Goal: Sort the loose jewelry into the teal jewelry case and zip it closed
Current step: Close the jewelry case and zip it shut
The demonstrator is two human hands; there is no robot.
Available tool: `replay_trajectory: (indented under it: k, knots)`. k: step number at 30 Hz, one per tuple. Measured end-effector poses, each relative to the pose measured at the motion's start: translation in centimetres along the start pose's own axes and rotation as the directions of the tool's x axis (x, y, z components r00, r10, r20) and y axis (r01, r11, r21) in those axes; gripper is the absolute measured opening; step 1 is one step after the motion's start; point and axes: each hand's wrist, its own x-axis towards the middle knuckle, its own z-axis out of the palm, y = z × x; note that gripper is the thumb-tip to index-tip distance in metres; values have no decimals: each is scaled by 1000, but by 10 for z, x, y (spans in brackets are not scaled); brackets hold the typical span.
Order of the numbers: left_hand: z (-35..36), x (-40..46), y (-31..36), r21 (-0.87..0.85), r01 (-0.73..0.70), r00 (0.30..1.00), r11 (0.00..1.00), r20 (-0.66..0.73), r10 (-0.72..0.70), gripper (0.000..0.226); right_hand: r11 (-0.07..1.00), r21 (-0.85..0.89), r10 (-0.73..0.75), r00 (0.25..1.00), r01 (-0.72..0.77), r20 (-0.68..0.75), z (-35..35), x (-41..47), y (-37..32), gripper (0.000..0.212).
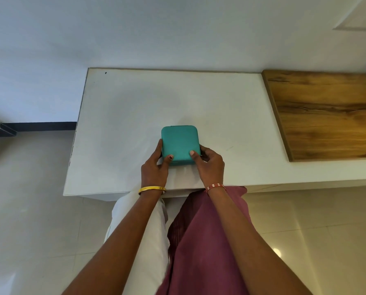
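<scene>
White tabletop (122, 107), set against a pale wall; entries run left to right.

Item 1. Tiled floor at far left, with a dark cable curving along its edge.

Item 2. My left hand (154, 167), gold bangle (152, 189) at the wrist. Its fingers are curled round the near-left corner of the case: thumb on the lid, the rest reaching up the left side wall. Grasping, not slack.

Item 3. Teal jewelry case (180, 142), square with rounded corners, lying flat on the tabletop near its front edge, directly ahead of me and between both hands. Lid down. A seam shows along the near wall; whether the zip is run shut I cannot tell. No loose jewelry in view on the surface.

Item 4. My right hand (209, 165), red-and-white thread band (215, 186) at the wrist. Thumb pressed on the near-right corner of the lid, fingers wrapped round the right side. Grasping the case likewise.

Item 5. Wooden panel (327, 111), at the right, well apart from the case.

Note on position: the case is square, so no long axis governs; both hands are equally near, one on each near corner. The next move, in my judgement, turns on finding the zip pull along the side walls.
</scene>
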Motion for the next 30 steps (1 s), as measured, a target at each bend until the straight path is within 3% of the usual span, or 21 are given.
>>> replay_trajectory:
  k: [11, 21, 30]
  knots:
    - [-20, 35, 3, 41, 13, 1000, 999, 12, -14, 54, 999, -37, -12, 1000, 13, 25, 22, 18, -19, 35]
    - [-61, 104, -6, 8, 26, 991, 1000, -133, -25, 49, 989, -93, -101, 989, 112, 111, 92, 66, -62, 24]
    - [-97, 165, -16, -60, 77, 974, 995, -209, -88, 44, 979, -118, -148, 978, 166, 148, 154, 94, -91, 29]
